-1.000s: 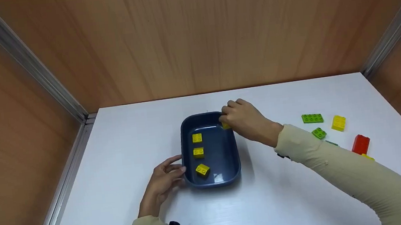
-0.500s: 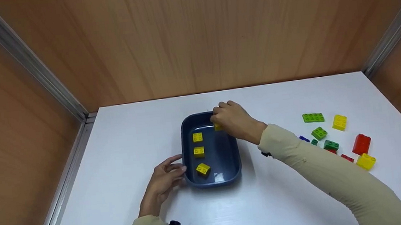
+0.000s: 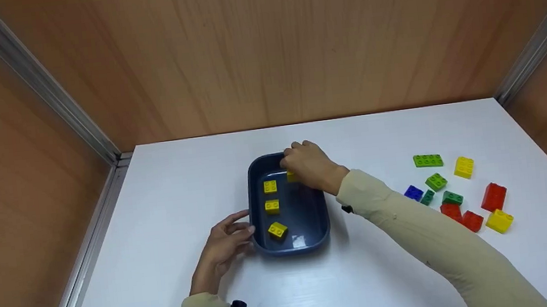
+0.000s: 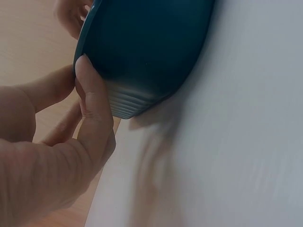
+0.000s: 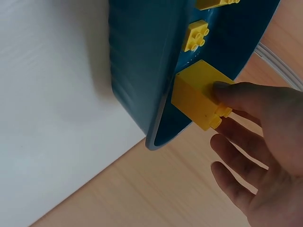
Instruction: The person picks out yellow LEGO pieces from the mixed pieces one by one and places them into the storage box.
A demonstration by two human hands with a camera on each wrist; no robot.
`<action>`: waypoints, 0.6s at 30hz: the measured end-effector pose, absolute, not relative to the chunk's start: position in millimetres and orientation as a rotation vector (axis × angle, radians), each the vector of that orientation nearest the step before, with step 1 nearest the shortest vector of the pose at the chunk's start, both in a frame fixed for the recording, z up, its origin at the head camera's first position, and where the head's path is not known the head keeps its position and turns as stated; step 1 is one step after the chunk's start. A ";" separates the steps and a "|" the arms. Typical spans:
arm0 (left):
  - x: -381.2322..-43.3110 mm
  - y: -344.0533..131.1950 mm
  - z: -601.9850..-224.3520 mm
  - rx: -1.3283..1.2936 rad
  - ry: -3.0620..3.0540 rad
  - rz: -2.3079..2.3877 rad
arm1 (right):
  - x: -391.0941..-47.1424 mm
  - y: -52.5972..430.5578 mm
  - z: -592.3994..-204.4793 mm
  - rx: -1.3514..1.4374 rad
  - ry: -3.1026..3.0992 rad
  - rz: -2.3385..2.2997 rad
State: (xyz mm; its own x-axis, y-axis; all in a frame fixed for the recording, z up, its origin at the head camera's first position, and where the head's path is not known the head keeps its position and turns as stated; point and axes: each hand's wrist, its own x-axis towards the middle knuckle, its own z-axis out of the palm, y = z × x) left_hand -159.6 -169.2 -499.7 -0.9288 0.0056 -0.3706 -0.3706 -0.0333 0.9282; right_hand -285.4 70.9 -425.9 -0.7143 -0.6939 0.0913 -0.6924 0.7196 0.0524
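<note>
With a clock face centred on the tray and twelve towards the back, the brown wood-grain panel point(image 3: 262, 48) stands beyond the smooth white tabletop point(image 3: 393, 278). The beige cloth right sleeve point(image 3: 414, 230) reaches in from four o'clock. The dark blue rectangular tray point(image 3: 303, 221), round-cornered and seemingly plastic, lies lengthwise. At eight o'clock the left hand point(image 3: 222, 245) lightly pinches its rim, thumb above, a finger against the outer wall. At one o'clock the right hand point(image 3: 310, 165) pinches a studded yellow plastic block point(image 5: 196, 94) just inside the tray's twelve o'clock end; whether it touches the floor, I cannot tell.

Out near three o'clock lie loose plastic bricks, among them a long red brick point(image 3: 493, 197), a flat bright green eight-stud brick point(image 3: 427, 160) and a small blue brick point(image 3: 414, 193). Inside the tray, three small yellow four-stud bricks sit at ten, nine and seven o'clock, the last turned askew.

The pinched block could tip or skew if the fingers release unevenly, and knuckles swinging towards ten might nudge its neighbour. A slack left hand could let the tray slide under a push. The sleeve, close to the blue brick, might sweep it aside if the forearm drops.
</note>
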 end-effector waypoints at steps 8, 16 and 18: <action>-161.4 -166.8 -500.0 -0.396 1.966 2.059 | -289.3 62.4 -429.3 1.143 -2.856 -0.044; -161.7 -164.6 -499.1 -0.392 1.946 2.068 | -291.0 56.3 -435.2 1.159 -2.874 -0.127; -161.4 -164.4 -498.9 -0.389 1.943 2.067 | -289.9 54.6 -437.6 1.162 -2.886 -0.188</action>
